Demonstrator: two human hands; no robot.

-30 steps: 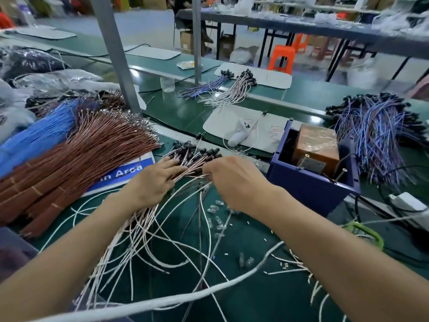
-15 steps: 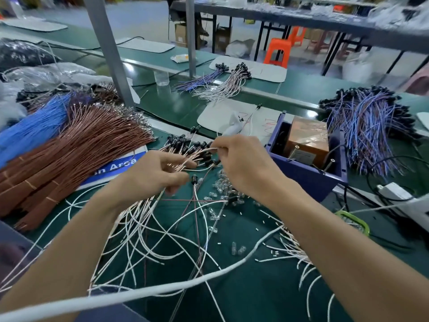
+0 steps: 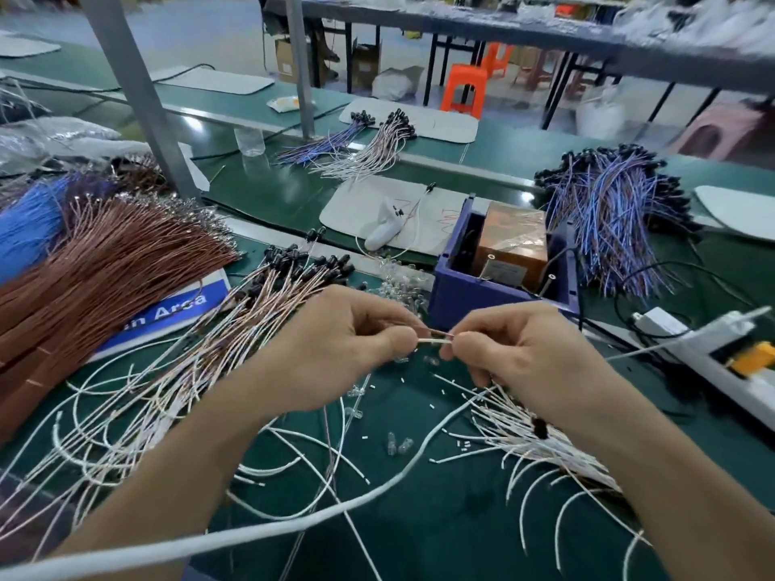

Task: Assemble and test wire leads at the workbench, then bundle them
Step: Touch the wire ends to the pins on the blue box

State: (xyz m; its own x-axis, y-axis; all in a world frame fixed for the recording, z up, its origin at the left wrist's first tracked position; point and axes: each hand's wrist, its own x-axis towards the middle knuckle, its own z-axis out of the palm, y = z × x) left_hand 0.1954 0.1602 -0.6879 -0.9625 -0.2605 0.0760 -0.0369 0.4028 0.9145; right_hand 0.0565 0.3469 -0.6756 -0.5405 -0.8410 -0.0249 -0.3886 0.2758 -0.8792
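Note:
My left hand (image 3: 335, 350) and my right hand (image 3: 516, 358) meet over the green bench, each pinching one end of a thin white-and-brown wire lead (image 3: 434, 336) stretched between their fingertips. A fan of white and pink leads with black caps (image 3: 293, 283) lies to the left of my hands. A second sheaf of white leads (image 3: 524, 429) spreads out under my right wrist. Small clear parts (image 3: 396, 446) and white sleeve bits are scattered on the mat below my hands.
A blue box holding a brown test unit (image 3: 511, 245) stands behind my right hand. Brown wire bundles (image 3: 96, 270) and blue wires (image 3: 25, 228) pile at left. Purple-blue leads (image 3: 608, 211) heap at right, beside a white power strip (image 3: 713, 350). A thick white cable (image 3: 293, 526) crosses the foreground.
Both hands have come back from the black-capped lead pile toward me and closer together. They now pinch a single lead between them.

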